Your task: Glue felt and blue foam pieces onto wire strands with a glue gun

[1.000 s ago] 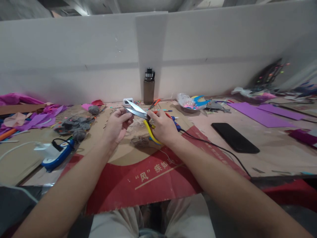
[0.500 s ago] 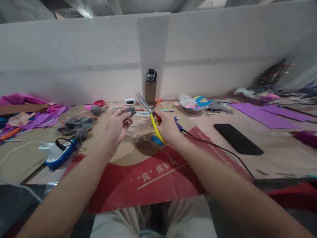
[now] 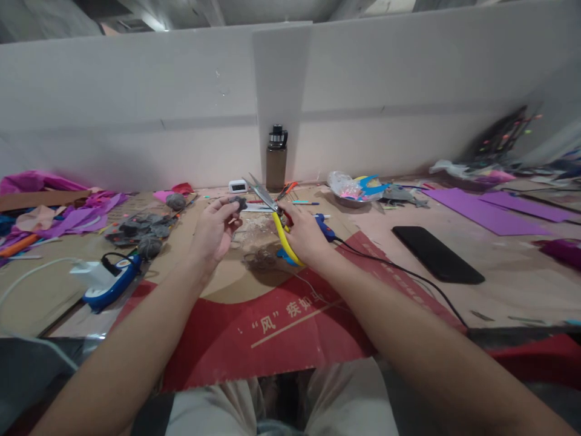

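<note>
Between the thumb and fingers of my left hand (image 3: 216, 229) is a small grey fuzzy piece (image 3: 238, 202), perhaps felt or wool. My right hand (image 3: 305, 230) grips a pair of scissors (image 3: 285, 243) by the yellow handles. The scissor blades point up and to the left, slightly parted, with the tips just above and right of the grey piece and seemingly apart from it. Below my hands lies a red and brown cardboard sheet (image 3: 281, 357) with pale debris and a tangle of thin thread (image 3: 261, 259) on it.
A dark bottle (image 3: 276, 163) stands against the wall beside a small white display (image 3: 237, 186). Grey scraps (image 3: 143, 229) and a blue power strip (image 3: 111, 290) lie left. To the right are a bowl (image 3: 351, 200), a black phone (image 3: 437, 254), purple sheets (image 3: 488, 212) and a black cable (image 3: 390, 264).
The scissors have dipped a little, their tips moving slightly left and down toward the grey piece. The grey piece has turned slightly in my left hand, which stays in nearly the same place.
</note>
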A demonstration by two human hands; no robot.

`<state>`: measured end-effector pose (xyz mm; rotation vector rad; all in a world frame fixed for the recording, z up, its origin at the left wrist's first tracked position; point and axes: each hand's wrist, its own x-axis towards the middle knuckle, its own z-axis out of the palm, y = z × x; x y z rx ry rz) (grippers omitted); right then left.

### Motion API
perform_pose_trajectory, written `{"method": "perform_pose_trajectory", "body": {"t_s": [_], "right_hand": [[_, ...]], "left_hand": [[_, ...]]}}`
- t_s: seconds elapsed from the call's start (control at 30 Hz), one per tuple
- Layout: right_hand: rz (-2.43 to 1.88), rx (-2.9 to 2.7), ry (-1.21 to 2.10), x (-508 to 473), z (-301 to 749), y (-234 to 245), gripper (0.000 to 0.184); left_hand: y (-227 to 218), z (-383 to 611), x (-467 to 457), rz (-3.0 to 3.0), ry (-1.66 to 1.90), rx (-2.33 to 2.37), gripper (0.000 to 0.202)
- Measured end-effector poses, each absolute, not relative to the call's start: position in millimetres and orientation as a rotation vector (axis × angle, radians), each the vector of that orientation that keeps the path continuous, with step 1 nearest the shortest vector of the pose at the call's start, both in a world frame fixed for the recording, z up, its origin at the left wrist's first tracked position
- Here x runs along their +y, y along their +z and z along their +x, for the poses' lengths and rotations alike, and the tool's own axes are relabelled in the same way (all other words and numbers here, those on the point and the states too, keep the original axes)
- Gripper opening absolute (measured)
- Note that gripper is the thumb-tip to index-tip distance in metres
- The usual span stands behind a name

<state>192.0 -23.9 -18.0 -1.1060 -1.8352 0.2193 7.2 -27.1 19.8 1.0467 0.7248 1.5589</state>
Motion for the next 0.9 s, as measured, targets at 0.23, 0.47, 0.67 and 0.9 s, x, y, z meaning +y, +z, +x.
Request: {"method": "perform_pose_trajectory", "body": {"t_s": [0.23,0.47,0.67,0.9], "right_hand": [[-0.832,-1.373,1.039,-25,183,-15,0.043],[-0.680,-1.306,1.191,-35,179,-7,0.046],[-0.695,-1.361,1.131,-39,178,-9,0.044],[-0.739,-1.340,1.091,-42,178,-4,0.038]], "left_hand": [[21,11,-31,1.051,1.474,0.764,0.014],[16,19,-36,1.152,1.309,0.774,0.014],[13,27,-41,1.277,1.254,0.798,0.015],[12,31,-43,1.283,1.257,0.836,0.015]]}}
